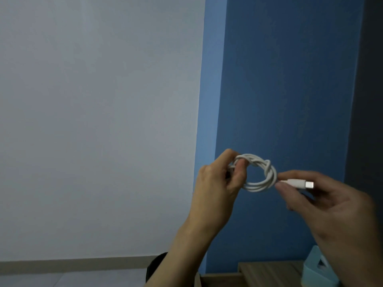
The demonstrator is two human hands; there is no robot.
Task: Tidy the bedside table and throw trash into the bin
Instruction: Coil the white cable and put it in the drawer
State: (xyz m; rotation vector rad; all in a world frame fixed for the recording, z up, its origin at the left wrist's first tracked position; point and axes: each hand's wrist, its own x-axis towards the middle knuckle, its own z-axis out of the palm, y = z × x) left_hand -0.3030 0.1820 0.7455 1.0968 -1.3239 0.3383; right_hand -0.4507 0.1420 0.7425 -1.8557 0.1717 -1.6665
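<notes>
Head view: I see both hands raised before the blue wall (290, 79). The left hand (215, 189) pinches a coiled white charging cable (259, 172); the right hand (331, 201) grips its plug end (300, 183). Below, the wooden table (267, 270) carries what seems a pale blue box (315, 270).

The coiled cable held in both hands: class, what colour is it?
White. The cable shows clearly in the head view, its only view, against the blue wall.

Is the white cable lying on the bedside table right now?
No, the white cable is coiled in the air between the left hand and right hand, above the table.
</notes>
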